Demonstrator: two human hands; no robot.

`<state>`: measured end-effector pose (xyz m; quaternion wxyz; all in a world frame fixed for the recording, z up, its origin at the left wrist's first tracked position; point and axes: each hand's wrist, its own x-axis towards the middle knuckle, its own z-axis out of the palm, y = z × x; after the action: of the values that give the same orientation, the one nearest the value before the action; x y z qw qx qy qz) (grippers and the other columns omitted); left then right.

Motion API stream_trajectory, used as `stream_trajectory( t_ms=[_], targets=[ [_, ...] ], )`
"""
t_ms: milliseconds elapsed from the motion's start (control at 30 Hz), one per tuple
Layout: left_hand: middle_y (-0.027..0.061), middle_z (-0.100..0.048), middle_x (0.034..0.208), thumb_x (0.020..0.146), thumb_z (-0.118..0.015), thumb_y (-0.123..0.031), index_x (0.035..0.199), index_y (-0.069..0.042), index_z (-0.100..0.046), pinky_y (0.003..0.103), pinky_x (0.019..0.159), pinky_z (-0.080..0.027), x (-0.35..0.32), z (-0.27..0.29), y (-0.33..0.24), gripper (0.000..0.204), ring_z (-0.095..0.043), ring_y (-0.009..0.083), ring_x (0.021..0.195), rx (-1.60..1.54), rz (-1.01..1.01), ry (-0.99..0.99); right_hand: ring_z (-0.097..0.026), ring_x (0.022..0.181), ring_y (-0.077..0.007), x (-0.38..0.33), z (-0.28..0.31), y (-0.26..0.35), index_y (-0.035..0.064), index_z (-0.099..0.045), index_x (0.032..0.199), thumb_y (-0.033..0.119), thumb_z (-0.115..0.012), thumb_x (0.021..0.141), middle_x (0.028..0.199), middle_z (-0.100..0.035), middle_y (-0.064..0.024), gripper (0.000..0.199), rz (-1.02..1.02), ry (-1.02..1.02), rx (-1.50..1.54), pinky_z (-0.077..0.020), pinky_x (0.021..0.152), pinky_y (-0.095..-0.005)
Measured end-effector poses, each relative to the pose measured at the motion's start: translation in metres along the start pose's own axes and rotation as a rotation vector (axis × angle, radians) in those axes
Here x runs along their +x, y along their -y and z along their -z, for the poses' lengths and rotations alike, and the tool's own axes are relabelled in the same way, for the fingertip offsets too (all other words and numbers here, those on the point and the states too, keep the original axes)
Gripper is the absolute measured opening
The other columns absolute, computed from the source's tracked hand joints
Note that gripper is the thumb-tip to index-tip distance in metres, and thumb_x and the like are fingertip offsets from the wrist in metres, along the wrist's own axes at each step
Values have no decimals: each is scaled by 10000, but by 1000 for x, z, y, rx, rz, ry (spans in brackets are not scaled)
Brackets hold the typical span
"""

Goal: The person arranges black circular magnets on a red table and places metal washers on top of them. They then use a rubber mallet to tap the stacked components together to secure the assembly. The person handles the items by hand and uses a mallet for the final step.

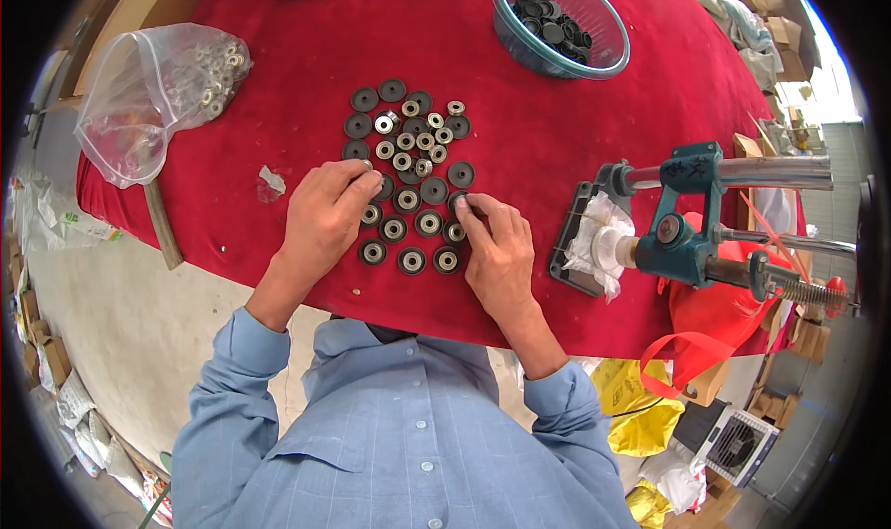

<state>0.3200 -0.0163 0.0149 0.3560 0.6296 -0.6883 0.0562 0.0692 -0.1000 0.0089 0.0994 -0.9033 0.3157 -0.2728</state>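
Observation:
My left hand (323, 215) is closed, thumb and fingers pinched at the left side of a group of parts; a small metal ball bearing (367, 164) shows at the fingertips. On the right side my right hand (501, 262) has thumb and forefinger closed on a black round wheel (454, 199), mostly covered by the fingertips. Nearest me stand black wheels with bearings in their centres (411, 261). Farther off lie plain black wheels (358, 125), with loose silvery bearings (425, 141) heaped among and on them.
A red cloth (306, 83) covers the table. A clear bag of bearings (209, 74) lies left, above a wooden handle (163, 227). A clear bowl of black parts (616, 60) stands far right. A green hand press (689, 209) with a plastic-wrapped base stands right, beside a red bag (710, 320).

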Motion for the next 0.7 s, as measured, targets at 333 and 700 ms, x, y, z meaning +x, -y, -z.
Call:
stream_trajectory(
  t_ms=[333, 700],
  targets=[
    [121, -725, 1130, 837, -820, -30, 1173, 1, -768, 445, 890, -577, -5, 10, -9, 341, -712, 319, 1047, -11, -24, 160, -693, 1043, -272, 31, 8, 4, 60, -738, 1212, -24, -727, 831, 1134, -700, -79, 390, -62, -27, 135, -519, 891, -430],
    [128, -684, 1265, 880, -800, -101, 1233, 50, -742, 482, 990, -511, -12, 9, -18, 388, -651, 302, 1153, 150, -93, 246, -685, 933, -264, 68, -32, 14, 90, -755, 1162, 104, -815, 867, 1006, -681, -64, 301, -11, -8, 75, -493, 871, -437]
  ],
)
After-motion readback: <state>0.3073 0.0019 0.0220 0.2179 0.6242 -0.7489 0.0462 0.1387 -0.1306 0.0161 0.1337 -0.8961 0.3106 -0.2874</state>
